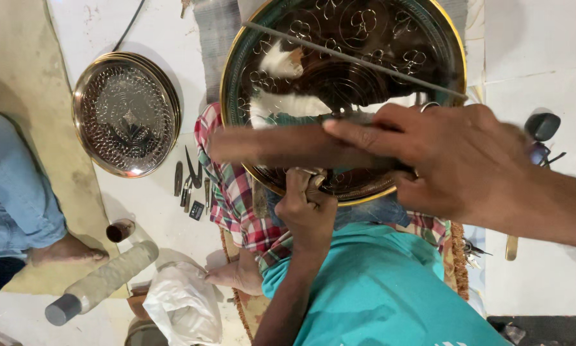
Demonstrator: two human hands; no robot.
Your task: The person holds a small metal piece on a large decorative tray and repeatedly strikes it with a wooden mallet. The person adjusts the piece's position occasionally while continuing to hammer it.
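A large round brass tray (236,70) with engraved looping patterns lies tilted in front of me, over a plaid cloth (231,195). My left hand (308,208) reaches up from below and is closed on a small metal punch (299,174) set against the tray's near rim. My right hand (458,157) comes in from the right, above the tray, and grips a brown wooden handle (275,146), which is blurred and stretches leftward. A thin metal rod (352,61) lies slantwise across the tray.
A stack of engraved round plates (126,114) lies at left on the white floor. Small hand tools (188,179), a brown cup (120,229), a plastic bottle (102,282) and a white bag (182,304) lie nearby. Another person's jeans leg and bare foot (63,253) are at far left.
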